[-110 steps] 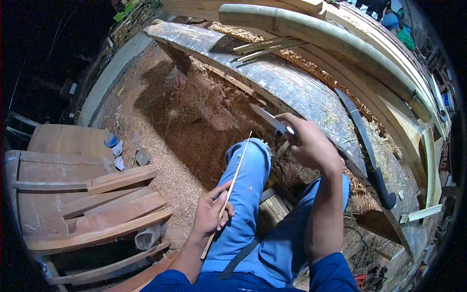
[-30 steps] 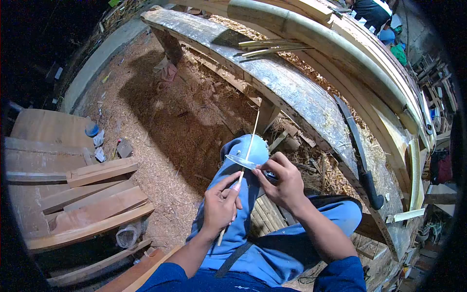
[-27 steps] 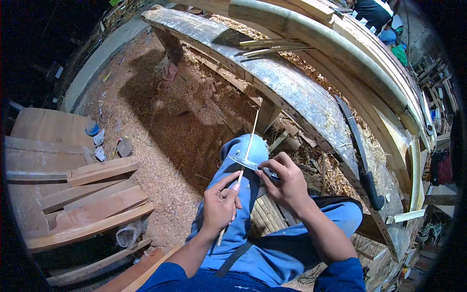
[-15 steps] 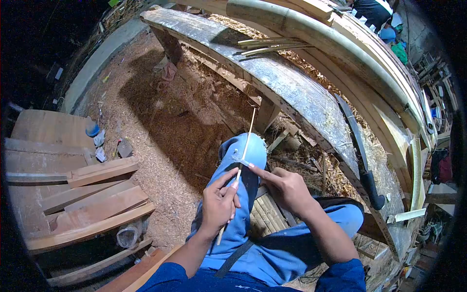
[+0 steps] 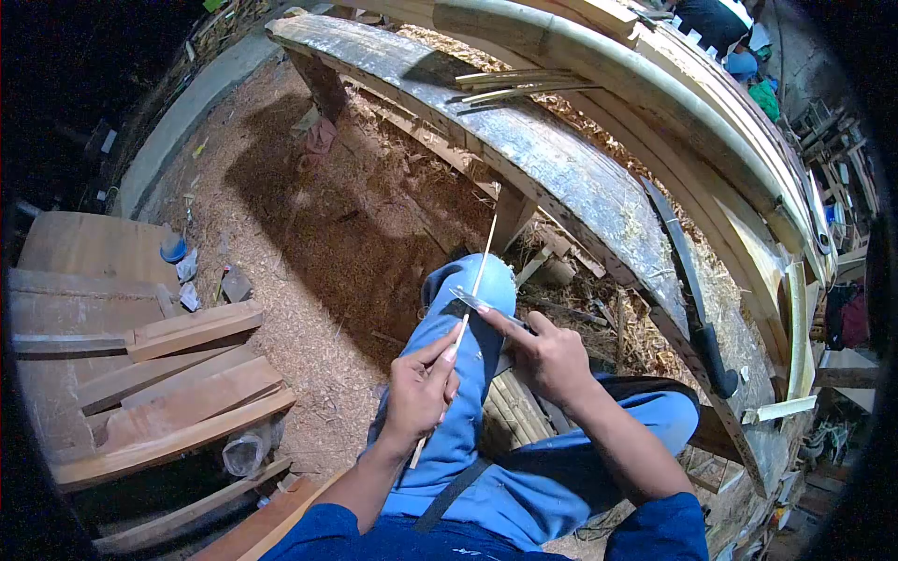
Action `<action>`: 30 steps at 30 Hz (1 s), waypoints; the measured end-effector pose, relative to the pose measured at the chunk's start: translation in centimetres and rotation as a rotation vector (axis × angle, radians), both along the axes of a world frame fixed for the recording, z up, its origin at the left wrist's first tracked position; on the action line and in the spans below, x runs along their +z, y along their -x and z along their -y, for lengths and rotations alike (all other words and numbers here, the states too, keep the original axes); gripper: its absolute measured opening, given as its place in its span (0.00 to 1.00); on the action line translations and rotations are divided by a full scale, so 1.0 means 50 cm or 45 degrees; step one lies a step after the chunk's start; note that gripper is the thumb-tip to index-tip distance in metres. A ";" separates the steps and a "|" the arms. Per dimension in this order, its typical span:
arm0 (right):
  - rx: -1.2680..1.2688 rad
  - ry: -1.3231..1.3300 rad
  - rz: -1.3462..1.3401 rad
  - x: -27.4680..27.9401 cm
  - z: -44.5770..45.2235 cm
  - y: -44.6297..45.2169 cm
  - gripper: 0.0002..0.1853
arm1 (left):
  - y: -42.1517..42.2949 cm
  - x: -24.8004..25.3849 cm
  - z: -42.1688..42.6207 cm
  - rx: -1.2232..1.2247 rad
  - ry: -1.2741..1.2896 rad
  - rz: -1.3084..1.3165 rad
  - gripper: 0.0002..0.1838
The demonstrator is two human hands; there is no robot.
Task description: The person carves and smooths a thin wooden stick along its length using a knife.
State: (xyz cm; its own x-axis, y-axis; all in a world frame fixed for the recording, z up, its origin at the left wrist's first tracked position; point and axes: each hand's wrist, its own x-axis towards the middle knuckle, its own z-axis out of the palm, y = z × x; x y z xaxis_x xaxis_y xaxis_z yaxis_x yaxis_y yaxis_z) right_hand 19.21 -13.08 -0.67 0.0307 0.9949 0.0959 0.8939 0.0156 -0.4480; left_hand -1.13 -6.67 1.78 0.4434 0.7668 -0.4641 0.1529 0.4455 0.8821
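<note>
A thin bamboo stick [image 5: 480, 266] slants across the raised blue-trousered knee, its far tip beyond the knee. My left hand [image 5: 421, 393] pinches it between thumb and fingers, and its lower end shows below that hand. My right hand [image 5: 552, 360] is closed on a small knife, with the index finger stretched along the blade. The knife blade [image 5: 465, 297] lies across the stick over the knee, just beyond my left fingertips. Most of the knife's handle is hidden by my right hand.
Right of the knee runs a long wooden bench [image 5: 561, 178] bearing several thin strips [image 5: 519, 84] and a large dark-handled blade [image 5: 687, 271]. Behind it lies a thick bamboo pole [image 5: 617, 70]. Wooden boards [image 5: 196, 397] are at left; shavings [image 5: 309, 280] cover the ground.
The knife blade has shifted slightly away from me along the stick and turned its angle. The stick's far tip has swung a little to the right. My left hand keeps its hold.
</note>
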 end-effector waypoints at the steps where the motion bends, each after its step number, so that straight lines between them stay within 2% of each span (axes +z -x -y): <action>1: 0.002 0.010 -0.007 -0.001 -0.001 0.000 0.45 | 0.002 0.000 0.002 -0.005 -0.003 0.000 0.19; 5: -0.018 0.033 -0.006 -0.003 -0.005 0.003 0.45 | 0.017 -0.008 0.010 0.016 -0.012 0.082 0.19; 7: -0.114 0.012 -0.004 0.000 -0.014 -0.006 0.38 | 0.027 0.003 0.021 -0.001 0.048 0.052 0.19; 12: -0.150 0.036 -0.044 -0.013 -0.021 -0.021 0.36 | 0.038 0.017 0.037 -0.001 0.083 0.026 0.19; 13: -0.146 0.031 -0.042 -0.003 -0.018 -0.018 0.36 | 0.033 0.017 0.036 0.015 0.102 0.023 0.19; 15: -0.113 0.142 -0.079 0.015 -0.004 -0.011 0.46 | 0.018 0.020 0.024 0.029 0.096 0.002 0.19; 21: -0.090 0.150 -0.095 0.011 0.025 -0.002 0.46 | -0.009 0.012 -0.013 0.017 0.096 -0.062 0.22; 30: -0.037 0.066 0.034 0.010 0.012 0.009 0.43 | -0.003 0.003 -0.002 0.013 0.021 -0.070 0.19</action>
State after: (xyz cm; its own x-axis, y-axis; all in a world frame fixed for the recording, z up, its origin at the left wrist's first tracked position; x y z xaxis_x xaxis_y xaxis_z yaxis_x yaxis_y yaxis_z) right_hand 18.79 -13.67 -0.16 0.0577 0.9973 0.0451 0.9052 -0.0332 -0.4237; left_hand -0.97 -6.56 1.94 0.4088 0.7633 -0.5002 0.1965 0.4616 0.8650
